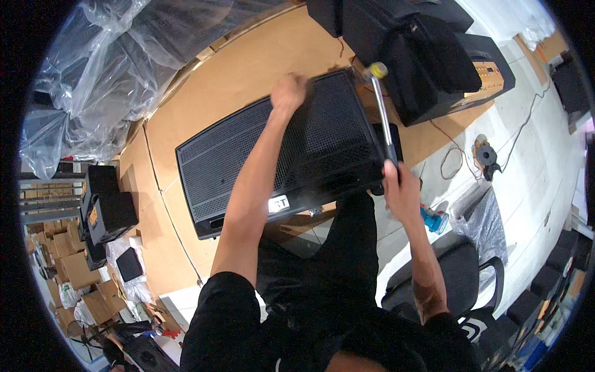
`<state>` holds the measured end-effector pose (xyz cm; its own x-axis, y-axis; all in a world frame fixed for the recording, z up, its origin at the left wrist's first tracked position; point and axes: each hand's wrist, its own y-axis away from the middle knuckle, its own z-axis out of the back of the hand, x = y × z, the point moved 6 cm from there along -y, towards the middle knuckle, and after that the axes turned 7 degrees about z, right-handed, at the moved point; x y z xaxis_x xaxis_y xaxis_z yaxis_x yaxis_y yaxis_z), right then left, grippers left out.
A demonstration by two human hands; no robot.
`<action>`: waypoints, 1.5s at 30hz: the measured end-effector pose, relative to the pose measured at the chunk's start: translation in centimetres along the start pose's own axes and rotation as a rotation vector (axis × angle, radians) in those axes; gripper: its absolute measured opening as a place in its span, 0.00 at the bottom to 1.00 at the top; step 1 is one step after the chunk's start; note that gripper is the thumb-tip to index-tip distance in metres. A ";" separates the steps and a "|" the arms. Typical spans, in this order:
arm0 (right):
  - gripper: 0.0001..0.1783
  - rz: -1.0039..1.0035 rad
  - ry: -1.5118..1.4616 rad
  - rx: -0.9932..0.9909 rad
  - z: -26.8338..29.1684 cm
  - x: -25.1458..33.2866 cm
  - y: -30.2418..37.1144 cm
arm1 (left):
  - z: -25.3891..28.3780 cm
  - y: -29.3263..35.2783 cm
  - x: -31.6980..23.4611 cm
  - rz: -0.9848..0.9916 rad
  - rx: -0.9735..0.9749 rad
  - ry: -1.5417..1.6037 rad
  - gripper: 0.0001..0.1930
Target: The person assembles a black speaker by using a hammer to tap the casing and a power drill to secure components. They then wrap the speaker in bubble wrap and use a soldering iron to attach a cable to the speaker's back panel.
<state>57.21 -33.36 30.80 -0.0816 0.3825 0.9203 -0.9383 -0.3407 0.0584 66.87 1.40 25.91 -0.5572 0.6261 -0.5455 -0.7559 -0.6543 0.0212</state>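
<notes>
A large black speaker [279, 155] lies face up on the desk [235, 74], its front covered by a dark perforated metal grille with a small pale badge near the lower edge; it sits slantwise, directly in front of the person, its near edge over the lap. The desk is topped with brown cardboard sheets; more black speakers [427, 56] stand at its far right corner, and crumpled clear plastic sheeting [93, 68] is heaped at the far left; small black boxes and cardboard cartons crowd the floor to the left, and a black office chair [458, 273] stands on the pale floor at right, near a red cable and a blue tool. The left hand [288, 93] presses down on the far edge of the grille, fingers curled over it; the right hand [400, 186] is closed around the handle of a mallet [382, 105], its yellowish head raised above the speaker's far right corner.
</notes>
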 end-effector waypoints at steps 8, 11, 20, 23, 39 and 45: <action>0.19 0.388 0.333 -0.107 -3.0 2.9 -6.9 | 5.7 4.6 8.4 -0.188 -0.325 -0.361 0.22; 0.24 0.551 0.475 -0.010 -4.0 1.3 -7.2 | 5.2 4.6 7.5 -0.175 -0.357 -0.410 0.23; 0.25 0.274 0.485 -0.099 -2.6 2.1 -7.3 | 5.1 4.7 7.0 -0.120 -0.227 -0.398 0.24; 0.25 0.311 0.572 -0.011 -3.3 1.1 -7.3 | 5.3 4.7 7.5 -0.136 -0.270 -0.390 0.24; 0.26 -0.048 0.119 -0.130 -0.7 2.8 -2.7 | 5.6 4.7 7.1 -0.184 -0.356 -0.334 0.23; 0.22 -0.242 -0.065 -0.284 1.4 -6.6 10.6 | 7.7 8.0 6.4 -0.350 -0.357 -0.176 0.12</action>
<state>48.24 -40.70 25.85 0.1671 0.3641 0.9162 -0.9843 0.0084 0.1762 54.63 3.45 29.08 -0.3649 0.8746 -0.3193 -0.7602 -0.4778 -0.4402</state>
